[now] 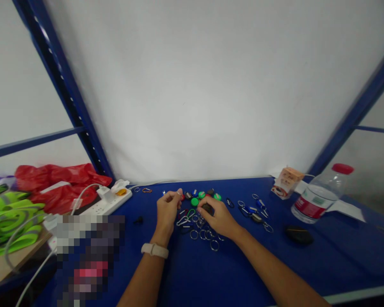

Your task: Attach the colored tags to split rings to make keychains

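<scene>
A pile of metal split rings (214, 245), carabiners (181, 221) and small round green pieces (195, 202) lies on the blue table. My left hand (169, 209), with a light band on the wrist, is at the pile's left edge; its thumb and fingertips are pinched together, and anything between them is too small to make out. Over the pile's right side, my right hand (216, 215) has its fingers closed on a dark brownish round piece (207, 208). To the right is a group of blue and silver keychain parts (252, 209).
A water bottle (315, 200), an orange-and-white box (286, 183) and a black pouch (298, 235) stand or lie at the right. A power strip (107, 208), red plastic (64, 187) and neon-yellow straps (13, 221) are at the left. Behind is a white wall (192, 94).
</scene>
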A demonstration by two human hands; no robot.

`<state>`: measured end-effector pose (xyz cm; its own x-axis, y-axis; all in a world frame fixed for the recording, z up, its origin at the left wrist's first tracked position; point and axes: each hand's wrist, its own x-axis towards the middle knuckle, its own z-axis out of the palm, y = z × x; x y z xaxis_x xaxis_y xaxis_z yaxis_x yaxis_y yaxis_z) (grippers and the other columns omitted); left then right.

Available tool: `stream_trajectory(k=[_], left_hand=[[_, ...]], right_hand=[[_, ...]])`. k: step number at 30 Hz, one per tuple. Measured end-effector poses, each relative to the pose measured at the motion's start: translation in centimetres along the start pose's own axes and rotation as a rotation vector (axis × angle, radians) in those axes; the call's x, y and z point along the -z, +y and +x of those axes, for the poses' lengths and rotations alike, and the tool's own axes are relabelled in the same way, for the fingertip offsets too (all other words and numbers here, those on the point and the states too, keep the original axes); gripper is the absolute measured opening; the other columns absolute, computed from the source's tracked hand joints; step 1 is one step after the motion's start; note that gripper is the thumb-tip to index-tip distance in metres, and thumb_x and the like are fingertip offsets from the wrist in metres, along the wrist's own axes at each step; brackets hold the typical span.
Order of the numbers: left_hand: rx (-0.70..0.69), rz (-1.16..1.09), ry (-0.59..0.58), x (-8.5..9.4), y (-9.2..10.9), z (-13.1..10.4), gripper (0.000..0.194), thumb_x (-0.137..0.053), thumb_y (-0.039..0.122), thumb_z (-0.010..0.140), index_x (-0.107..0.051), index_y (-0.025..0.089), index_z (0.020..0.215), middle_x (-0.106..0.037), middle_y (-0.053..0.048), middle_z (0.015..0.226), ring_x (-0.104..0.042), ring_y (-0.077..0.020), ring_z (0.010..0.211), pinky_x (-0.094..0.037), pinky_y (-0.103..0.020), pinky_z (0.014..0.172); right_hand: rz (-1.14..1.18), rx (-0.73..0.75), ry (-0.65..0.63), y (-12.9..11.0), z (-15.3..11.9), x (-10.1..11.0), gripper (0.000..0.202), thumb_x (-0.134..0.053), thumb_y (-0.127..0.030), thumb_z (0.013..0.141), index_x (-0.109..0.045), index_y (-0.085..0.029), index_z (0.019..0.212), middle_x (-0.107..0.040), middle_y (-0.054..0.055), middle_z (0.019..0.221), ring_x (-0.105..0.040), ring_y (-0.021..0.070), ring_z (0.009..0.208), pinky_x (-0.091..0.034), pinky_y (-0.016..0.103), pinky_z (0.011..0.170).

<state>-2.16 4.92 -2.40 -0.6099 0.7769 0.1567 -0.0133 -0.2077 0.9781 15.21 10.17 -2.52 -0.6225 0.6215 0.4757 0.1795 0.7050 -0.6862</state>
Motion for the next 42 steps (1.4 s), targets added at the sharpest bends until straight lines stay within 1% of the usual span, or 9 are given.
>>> stream_trajectory(k=[4,10,16,22,26,29,35,38,42], left_hand=[[-0.002,0.080,0.095,0.9,-0.2,0.5,0.041,-0.071,0.054,0.070,-0.062,0.014,0.067,-0.053,0.003,0.053,-0.046,-0.0092,0.050,-0.036,-0.020,0.050],[-0.098,0.417,0.025,1.1,-0.8,0.5,0.032,-0.066,0.048,0.076,-0.069,0.016,0.076,-0.069,-0.004,0.069,-0.062,-0.0164,0.064,-0.044,-0.025,0.060],[-0.311,0.689,-0.023,1.0,-1.1,0.1,0.017,-0.062,0.033,0.080,-0.068,0.018,0.072,-0.066,-0.001,0.063,-0.058,-0.0140,0.056,-0.041,-0.024,0.057],[-0.363,0.706,-0.280,0.2,-1.1,-0.5,0.011,-0.063,0.024,0.080,-0.068,0.017,0.074,-0.067,-0.002,0.070,-0.058,-0.0136,0.062,-0.040,-0.024,0.060],[-0.379,0.697,-0.489,-0.4,-0.6,-1.5,0.009,-0.064,0.022,0.079,-0.069,0.017,0.075,-0.068,-0.003,0.073,-0.057,-0.0136,0.064,-0.040,-0.024,0.062],[-0.349,0.669,-0.586,-0.6,-0.4,-2.0,0.006,-0.066,0.021,0.078,-0.070,0.017,0.079,-0.069,-0.002,0.074,-0.058,-0.0138,0.064,-0.041,-0.024,0.062],[-0.299,0.649,-0.601,-0.7,-0.1,-2.1,0.014,-0.074,0.024,0.072,-0.070,0.017,0.083,-0.069,-0.001,0.072,-0.058,-0.0142,0.063,-0.041,-0.024,0.060],[-0.318,0.646,-0.591,-0.8,0.1,-2.2,0.013,-0.072,0.028,0.075,-0.071,0.017,0.082,-0.067,-0.001,0.070,-0.057,-0.0143,0.062,-0.041,-0.024,0.059],[-0.385,0.663,-0.564,-0.9,0.2,-2.2,0.012,-0.063,0.026,0.081,-0.070,0.018,0.078,-0.068,-0.003,0.073,-0.059,-0.0145,0.064,-0.042,-0.025,0.062]], right_hand=[[-0.041,0.003,0.074,0.8,0.2,0.8,0.010,-0.055,-0.026,0.089,-0.060,-0.018,0.085,-0.061,0.001,0.076,-0.054,0.0128,0.066,-0.041,0.024,0.064],[-0.097,0.001,0.141,1.8,0.4,1.6,0.013,-0.053,-0.028,0.090,-0.061,-0.018,0.088,-0.065,0.004,0.084,-0.058,0.0155,0.075,-0.045,0.027,0.070],[-0.154,-0.017,0.173,2.6,0.6,2.6,0.015,-0.052,-0.029,0.090,-0.062,-0.018,0.089,-0.065,0.004,0.083,-0.058,0.0157,0.072,-0.045,0.027,0.071],[-0.265,-0.115,0.273,3.2,1.0,3.8,0.019,-0.050,-0.032,0.089,-0.062,-0.017,0.085,-0.064,0.003,0.075,-0.056,0.0154,0.067,-0.044,0.026,0.067],[-0.277,-0.116,0.278,3.3,1.0,3.9,0.020,-0.049,-0.032,0.089,-0.062,-0.017,0.085,-0.065,0.003,0.075,-0.057,0.0154,0.066,-0.044,0.026,0.066],[-0.284,-0.139,0.293,3.5,1.0,4.1,0.020,-0.049,-0.033,0.088,-0.062,-0.018,0.086,-0.066,0.003,0.075,-0.058,0.0158,0.066,-0.045,0.026,0.066],[-0.341,-0.236,0.350,6.1,1.0,4.9,0.017,-0.052,-0.031,0.084,-0.062,-0.018,0.090,-0.068,0.005,0.081,-0.063,0.0188,0.074,-0.049,0.030,0.073],[-0.452,-0.247,0.306,7.7,0.8,4.7,0.021,-0.051,-0.022,0.082,-0.063,-0.016,0.099,-0.068,0.009,0.091,-0.063,0.0204,0.086,-0.049,0.034,0.083],[-0.544,-0.253,0.209,8.5,0.4,4.2,0.041,-0.048,-0.011,0.081,-0.060,-0.012,0.121,-0.064,0.015,0.110,-0.060,0.0222,0.104,-0.045,0.035,0.096]])
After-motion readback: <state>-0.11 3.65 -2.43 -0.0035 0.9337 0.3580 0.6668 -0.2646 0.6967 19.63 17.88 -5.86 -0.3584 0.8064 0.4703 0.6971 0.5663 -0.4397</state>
